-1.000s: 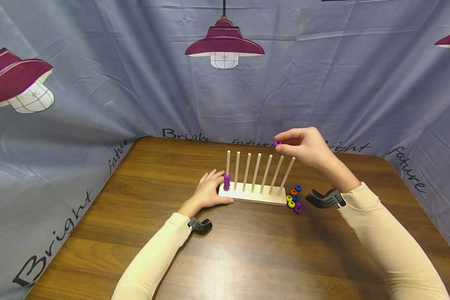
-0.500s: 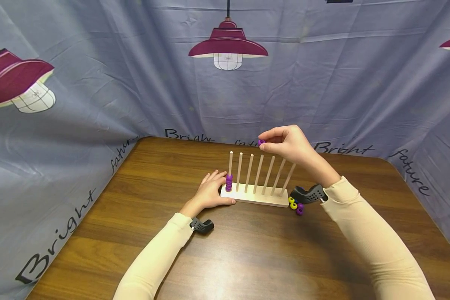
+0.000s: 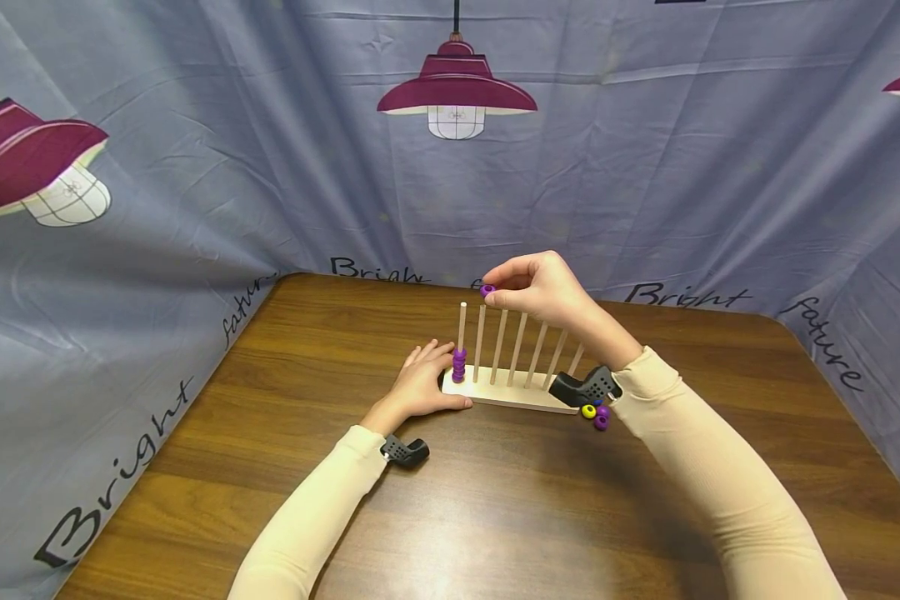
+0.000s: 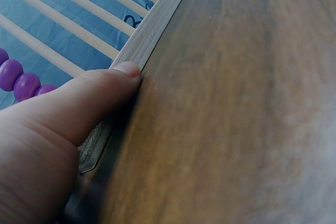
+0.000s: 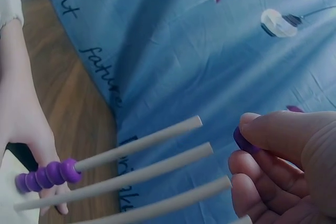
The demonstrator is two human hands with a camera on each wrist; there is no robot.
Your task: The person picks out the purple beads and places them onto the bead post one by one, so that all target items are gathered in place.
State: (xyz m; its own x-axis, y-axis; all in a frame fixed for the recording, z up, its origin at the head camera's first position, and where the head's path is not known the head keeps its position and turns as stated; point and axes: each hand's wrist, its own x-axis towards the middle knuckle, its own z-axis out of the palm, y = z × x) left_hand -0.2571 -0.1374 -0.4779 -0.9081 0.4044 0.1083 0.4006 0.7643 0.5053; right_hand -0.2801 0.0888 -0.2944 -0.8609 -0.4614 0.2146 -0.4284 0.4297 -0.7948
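A wooden peg stand (image 3: 510, 398) with several upright pegs stands on the table. Its leftmost peg carries several purple beads (image 3: 459, 367), which also appear in the right wrist view as a stack (image 5: 47, 176). My left hand (image 3: 418, 390) holds the stand's left end, its thumb (image 4: 100, 95) along the front edge and its fingers spread toward the back. Between thumb and fingertips, my right hand (image 3: 540, 290) pinches one purple bead (image 3: 487, 290). That bead is above the second peg from the left in the head view, to the side of the peg tips in the right wrist view.
Loose beads lie off the stand's right end, among them a yellow bead (image 3: 588, 412) and a purple bead (image 3: 602, 423); the right wrist camera (image 3: 587, 387) partly covers them. Behind the wooden table (image 3: 450, 500) hangs a printed curtain (image 3: 607, 183).
My right hand has carried the pinched purple bead leftward across the pegs, from the right side toward the left ones. My left hand keeps its place on the stand.
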